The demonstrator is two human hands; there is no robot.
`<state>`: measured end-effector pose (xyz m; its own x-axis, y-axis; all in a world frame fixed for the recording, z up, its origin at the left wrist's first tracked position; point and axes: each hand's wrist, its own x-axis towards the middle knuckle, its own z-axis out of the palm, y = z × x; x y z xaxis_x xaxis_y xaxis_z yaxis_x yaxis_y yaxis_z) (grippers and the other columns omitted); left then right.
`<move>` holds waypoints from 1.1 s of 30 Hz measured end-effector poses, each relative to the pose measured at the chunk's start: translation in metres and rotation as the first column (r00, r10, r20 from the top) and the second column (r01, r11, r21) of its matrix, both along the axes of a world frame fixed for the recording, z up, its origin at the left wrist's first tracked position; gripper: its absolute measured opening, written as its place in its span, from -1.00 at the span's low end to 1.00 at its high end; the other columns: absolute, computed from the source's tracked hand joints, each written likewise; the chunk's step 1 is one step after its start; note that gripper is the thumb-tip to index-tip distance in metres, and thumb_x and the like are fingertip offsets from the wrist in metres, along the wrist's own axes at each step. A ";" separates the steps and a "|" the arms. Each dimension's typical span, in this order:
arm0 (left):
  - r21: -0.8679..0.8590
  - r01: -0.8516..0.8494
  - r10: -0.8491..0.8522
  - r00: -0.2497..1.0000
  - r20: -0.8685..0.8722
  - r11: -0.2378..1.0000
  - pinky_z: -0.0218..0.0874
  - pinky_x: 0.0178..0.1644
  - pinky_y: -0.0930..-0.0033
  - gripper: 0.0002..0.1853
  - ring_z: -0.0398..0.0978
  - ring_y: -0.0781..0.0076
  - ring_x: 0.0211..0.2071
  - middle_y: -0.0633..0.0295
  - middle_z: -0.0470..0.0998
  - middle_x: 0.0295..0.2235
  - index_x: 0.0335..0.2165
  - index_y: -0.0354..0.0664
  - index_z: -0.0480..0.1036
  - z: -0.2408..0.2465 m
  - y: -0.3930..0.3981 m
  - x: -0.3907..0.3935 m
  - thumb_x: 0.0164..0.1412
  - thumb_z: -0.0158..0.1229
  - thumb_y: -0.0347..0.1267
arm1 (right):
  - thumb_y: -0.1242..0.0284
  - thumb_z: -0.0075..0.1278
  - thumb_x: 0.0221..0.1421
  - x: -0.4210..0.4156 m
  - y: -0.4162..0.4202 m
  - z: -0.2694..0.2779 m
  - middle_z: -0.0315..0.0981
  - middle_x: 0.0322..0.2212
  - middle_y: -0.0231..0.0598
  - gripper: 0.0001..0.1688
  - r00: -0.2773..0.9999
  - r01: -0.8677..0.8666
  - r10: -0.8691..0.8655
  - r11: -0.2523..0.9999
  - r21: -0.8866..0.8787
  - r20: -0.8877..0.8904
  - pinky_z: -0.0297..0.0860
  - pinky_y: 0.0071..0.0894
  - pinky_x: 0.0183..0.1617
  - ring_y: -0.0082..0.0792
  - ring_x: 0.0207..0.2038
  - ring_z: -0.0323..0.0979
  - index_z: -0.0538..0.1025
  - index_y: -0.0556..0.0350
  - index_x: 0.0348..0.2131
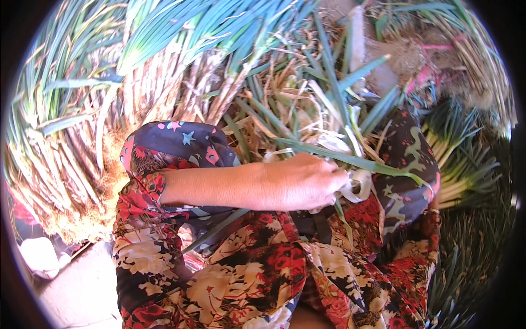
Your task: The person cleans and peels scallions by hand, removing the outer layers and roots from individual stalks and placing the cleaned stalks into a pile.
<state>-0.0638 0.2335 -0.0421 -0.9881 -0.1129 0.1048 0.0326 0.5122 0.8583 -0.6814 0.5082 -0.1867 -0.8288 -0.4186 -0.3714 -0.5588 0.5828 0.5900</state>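
My left hand [310,181] reaches across my lap from the left, its fingers curled closed at a pale curled strip of onion peel [364,186]. A long green onion leaf [349,158] passes just beyond the knuckles. Under and past the hand lies a heap of stripped leaves and dry skins [283,111] between my knees. Of my right arm, only a sliver of wrist [434,203] shows beside the right knee; the hand itself is hidden. Close to it is a bunch of green onions [450,183] with pale stems.
Thick bundles of long green onions [152,82] stand at the left and back, roots down. More onions with pink ties [437,47] lie at the far right. Dark green leaves [464,263] spread along the right. A white object [39,257] sits by the pale floor [84,283] at lower left.
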 end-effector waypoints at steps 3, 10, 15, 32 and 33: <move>0.008 -0.091 0.091 0.995 -0.034 0.996 0.30 -0.38 0.19 -0.71 0.44 0.08 -0.42 0.07 0.37 -0.48 -0.32 -0.31 0.27 0.009 -0.002 0.033 -0.03 0.17 -0.45 | 0.11 -0.16 0.12 0.036 -0.102 0.063 0.44 -0.59 0.07 -0.53 0.920 -0.392 0.357 0.837 -0.383 -0.161 0.32 -0.13 -0.52 0.07 -0.52 0.42 0.50 0.17 -0.42; -0.014 -0.328 0.322 0.936 -0.143 0.945 0.27 -0.38 0.24 -0.70 0.40 0.15 -0.41 0.11 0.34 -0.47 -0.29 -0.31 0.28 0.010 -0.019 0.083 -0.03 0.15 -0.46 | 0.29 -0.07 0.08 0.409 -0.353 0.096 0.47 -0.58 -0.28 -0.66 0.498 -0.074 0.787 0.457 -0.886 0.364 0.33 -0.51 -0.49 -0.52 -0.57 0.40 0.50 0.12 -0.22; -0.155 -0.421 0.407 0.906 -0.116 0.894 0.23 -0.43 0.24 -0.75 0.37 0.17 -0.46 0.13 0.30 -0.52 -0.30 -0.31 0.27 0.022 -0.040 0.099 0.01 0.08 -0.47 | 0.37 -0.01 0.03 0.587 -0.406 -0.090 0.47 -0.64 -0.22 -0.71 0.213 0.352 0.270 0.875 -0.331 0.939 0.39 -0.45 -0.57 -0.45 -0.64 0.44 0.51 0.32 -0.49; 0.053 -0.524 0.524 0.829 -0.198 0.850 0.28 -0.43 0.29 -0.68 0.44 0.24 -0.51 0.15 0.41 -0.52 -0.26 -0.28 0.35 0.047 -0.061 0.125 -0.05 0.21 -0.48 | 0.23 -0.07 0.09 0.509 -0.430 -0.028 -0.02 -0.78 -0.55 -0.67 -0.443 0.894 0.466 0.289 0.342 0.766 0.04 -0.60 -0.74 -0.60 -0.77 0.00 0.19 -0.11 -0.60; 0.069 -0.529 0.532 0.828 -0.175 0.846 0.28 -0.43 0.29 -0.69 0.44 0.23 -0.52 0.14 0.41 -0.53 -0.27 -0.26 0.36 0.051 -0.063 0.124 -0.04 0.22 -0.48 | 0.24 -0.09 0.11 0.499 -0.412 -0.001 -0.02 -0.78 -0.57 -0.69 -0.426 0.887 0.475 0.386 0.253 0.770 0.02 -0.62 -0.76 -0.63 -0.78 -0.01 0.20 -0.11 -0.58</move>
